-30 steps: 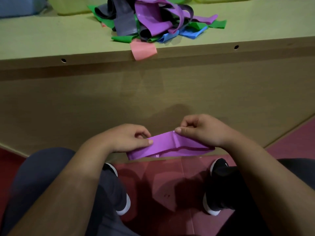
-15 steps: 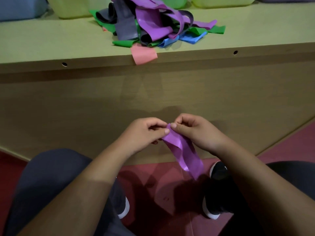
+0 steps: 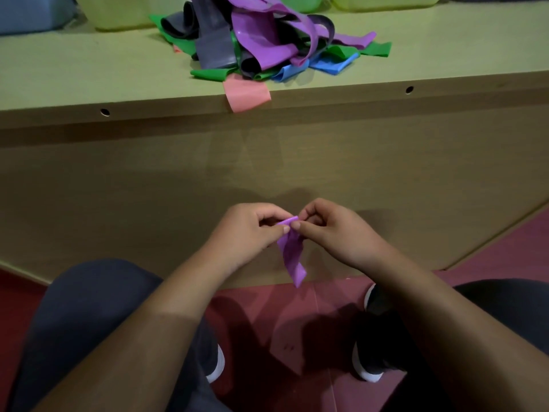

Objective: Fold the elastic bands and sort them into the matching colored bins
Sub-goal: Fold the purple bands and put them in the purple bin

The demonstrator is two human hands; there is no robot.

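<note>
A: Head view, centre frame: stretched flat a second ago, now doubled over. Purple band (image 3: pixel 292 257) pinched at its top by left hand (image 3: pixel 252 230) and right hand (image 3: pixel 335 230), tail hanging. Fold probably nearly done.
B: Counts?
A: One in hand, one pink band (image 3: pixel 246 95) over table edge (image 3: pixel 326 99). Pile (image 3: pixel 267 46) top centre too tangled to count. Bins (image 3: pixel 118 13) cropped.

Trousers (image 3: pixel 89 307) — dark grey-blue, plain fabric. Shoes (image 3: pixel 378 362) — black uppers, white soles. Forearms (image 3: pixel 178 322) bare.

Dim, even light. The tabletop (image 3: pixel 89 69) at twelve o'clock is brightest, soft shadows darken the floor (image 3: pixel 490 248) at six, and the edges bow.
</note>
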